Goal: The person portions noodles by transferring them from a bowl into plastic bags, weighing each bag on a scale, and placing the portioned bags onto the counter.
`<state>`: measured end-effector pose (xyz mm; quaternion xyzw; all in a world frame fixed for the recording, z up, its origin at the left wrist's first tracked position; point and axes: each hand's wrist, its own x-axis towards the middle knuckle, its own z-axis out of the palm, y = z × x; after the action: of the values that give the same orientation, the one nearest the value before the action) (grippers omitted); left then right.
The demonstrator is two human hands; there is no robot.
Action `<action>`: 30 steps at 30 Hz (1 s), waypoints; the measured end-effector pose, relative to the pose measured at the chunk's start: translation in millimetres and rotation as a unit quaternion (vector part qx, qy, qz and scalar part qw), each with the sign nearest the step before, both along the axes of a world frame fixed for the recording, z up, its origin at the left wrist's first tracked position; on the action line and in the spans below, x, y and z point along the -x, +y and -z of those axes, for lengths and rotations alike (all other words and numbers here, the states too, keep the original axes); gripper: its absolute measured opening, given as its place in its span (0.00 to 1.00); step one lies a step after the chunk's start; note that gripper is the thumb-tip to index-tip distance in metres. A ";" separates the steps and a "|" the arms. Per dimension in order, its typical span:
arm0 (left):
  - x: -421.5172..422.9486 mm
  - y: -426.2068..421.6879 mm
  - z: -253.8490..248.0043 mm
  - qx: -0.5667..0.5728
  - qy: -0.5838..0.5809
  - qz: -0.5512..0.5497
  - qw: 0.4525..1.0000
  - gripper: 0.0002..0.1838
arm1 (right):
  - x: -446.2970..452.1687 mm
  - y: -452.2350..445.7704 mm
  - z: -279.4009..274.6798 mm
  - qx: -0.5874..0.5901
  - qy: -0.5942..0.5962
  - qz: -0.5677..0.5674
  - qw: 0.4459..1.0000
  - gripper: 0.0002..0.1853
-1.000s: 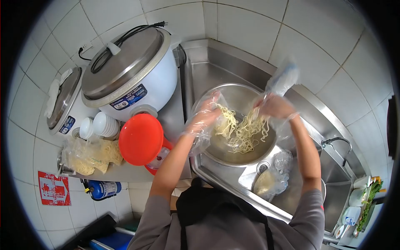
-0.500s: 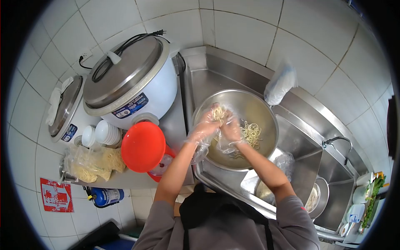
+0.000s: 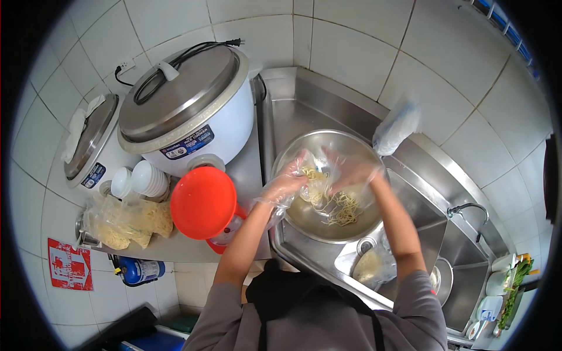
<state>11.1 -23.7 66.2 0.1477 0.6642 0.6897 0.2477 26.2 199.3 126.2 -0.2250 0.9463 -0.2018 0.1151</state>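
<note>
A wide steel bowl (image 3: 295, 219) rests over the sink counter with pale yellow noodles (image 3: 344, 210) lying in its bottom. My left hand (image 3: 291, 178), in a clear plastic glove, is above the left side of the bowl and holds a loose bunch of noodles that hangs down into it. My right hand (image 3: 355, 173), gloved the same way and blurred by motion, is over the right part of the bowl. Its fingers are stretched apart towards the left hand, and I make out nothing gripped in it.
Left of the bowl stand a big rice cooker (image 3: 234, 126), a red plastic container (image 3: 203, 202), stacked white bowls (image 3: 149, 180) and bagged noodles (image 3: 132, 225). A plastic bag (image 3: 398, 128) is behind the bowl. To the right are the sink basin (image 3: 410, 202) and faucet (image 3: 468, 207).
My hands have parted, the right one moving right and away from the left. Noodles held up between them have dropped lower, and the pile in the bowl looks larger. The view has shifted slightly.
</note>
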 end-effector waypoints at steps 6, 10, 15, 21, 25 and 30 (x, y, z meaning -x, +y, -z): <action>5.9 6.0 -9.2 0.035 0.035 -0.021 0.999 0.40 | 17.8 2.6 86.8 0.040 0.023 0.080 0.996 0.36; 0.0 5.8 -20.2 0.064 0.032 -0.012 0.997 0.41 | 26.8 10.5 -63.9 0.093 -0.013 -0.033 0.995 0.26; 6.3 14.1 -16.7 0.062 0.059 -0.011 0.996 0.42 | 21.8 -21.3 -179.0 0.102 -0.008 -0.034 0.994 0.24; 13.5 13.9 -2.4 0.015 0.039 -0.011 0.999 0.42 | 46.8 -40.0 -156.3 -0.061 0.003 -0.063 0.996 0.25; 10.5 8.9 -6.4 -0.011 0.013 -0.003 1.000 0.41 | 34.3 -33.7 -89.2 0.060 0.025 -0.101 0.993 0.27; -2.7 7.2 -2.3 0.092 0.069 -0.009 0.993 0.41 | 12.0 2.9 110.6 0.037 0.110 0.040 0.993 0.33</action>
<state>13.8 -16.5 68.5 0.1653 0.7417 0.6161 0.2074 14.2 202.2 15.6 -0.2123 0.9532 -0.2152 -0.0058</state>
